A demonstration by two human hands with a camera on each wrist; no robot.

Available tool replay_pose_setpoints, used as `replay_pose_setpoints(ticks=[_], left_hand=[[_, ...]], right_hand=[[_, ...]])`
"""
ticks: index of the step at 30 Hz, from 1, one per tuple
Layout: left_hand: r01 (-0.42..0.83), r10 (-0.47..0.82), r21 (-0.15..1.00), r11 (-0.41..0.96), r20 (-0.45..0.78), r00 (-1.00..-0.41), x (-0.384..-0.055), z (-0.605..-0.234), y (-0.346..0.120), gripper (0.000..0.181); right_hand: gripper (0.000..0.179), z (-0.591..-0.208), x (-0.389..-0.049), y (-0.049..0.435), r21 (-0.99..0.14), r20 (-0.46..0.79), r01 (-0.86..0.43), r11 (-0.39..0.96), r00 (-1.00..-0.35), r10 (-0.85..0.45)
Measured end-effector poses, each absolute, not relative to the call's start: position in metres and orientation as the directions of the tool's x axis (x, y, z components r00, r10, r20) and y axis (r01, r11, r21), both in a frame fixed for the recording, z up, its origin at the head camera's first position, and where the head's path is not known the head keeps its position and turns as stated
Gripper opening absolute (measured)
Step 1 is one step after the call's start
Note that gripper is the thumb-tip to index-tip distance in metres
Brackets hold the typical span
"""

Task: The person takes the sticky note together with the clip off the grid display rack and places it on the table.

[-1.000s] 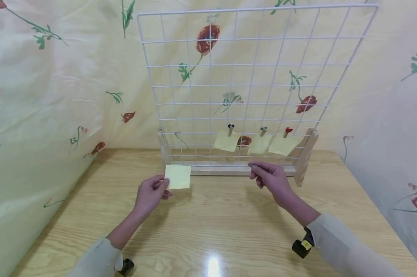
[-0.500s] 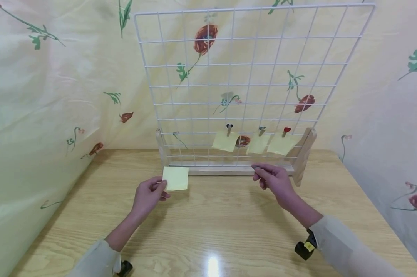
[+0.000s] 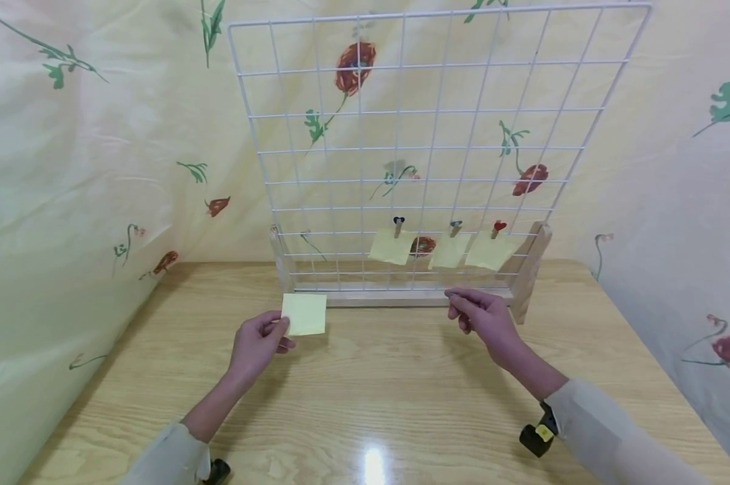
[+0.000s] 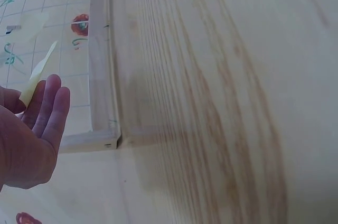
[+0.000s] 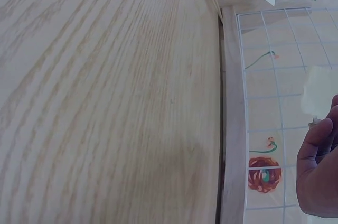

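Note:
My left hand [image 3: 257, 347] pinches a pale yellow sticky note [image 3: 305, 314] by its left edge, low over the table in front of the rack's left end. In the left wrist view the note [image 4: 39, 73] shows nearly edge-on between thumb and fingers. At the right, my right hand [image 3: 489, 323] pinches a small clothespin [image 5: 315, 122], mostly hidden by the fingertips, near the rack's base. Three yellow notes hang low on the white wire grid [image 3: 360, 147]: a left one [image 3: 390, 248], a middle one [image 3: 447, 252] and a right one [image 3: 489, 252]. Heart-topped clothespins hold them.
Wooden feet carry the grid, the right foot [image 3: 531, 269] close beyond my right hand. A wooden base bar [image 3: 389, 298] runs between them on the wood-grain table [image 3: 365, 391]. Flowered cloth [image 3: 128, 135] encloses the back and sides.
My right hand has drifted slightly right, away from the hanging notes' middle. The left hand keeps its hold on the note, and the head view has turned a little.

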State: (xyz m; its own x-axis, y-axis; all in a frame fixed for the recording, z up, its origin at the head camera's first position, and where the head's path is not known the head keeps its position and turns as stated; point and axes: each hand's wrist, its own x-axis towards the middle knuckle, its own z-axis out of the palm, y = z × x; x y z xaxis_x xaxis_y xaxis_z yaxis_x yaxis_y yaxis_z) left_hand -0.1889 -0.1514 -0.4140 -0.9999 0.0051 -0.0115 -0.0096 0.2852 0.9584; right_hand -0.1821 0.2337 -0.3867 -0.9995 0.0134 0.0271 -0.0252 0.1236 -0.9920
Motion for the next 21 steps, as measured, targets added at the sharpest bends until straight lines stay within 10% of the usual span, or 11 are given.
replay_pose_setpoints(ticks=[21], left_hand=[[-0.031,-0.004,0.951,0.309,-0.032,-0.999,-0.1902,-0.4209,-0.1553,0.035]], right_hand=[[0.023,-0.3973,-0.1795,0.2435,-0.991,0.033,-0.029,0.127,-0.999,0.026]])
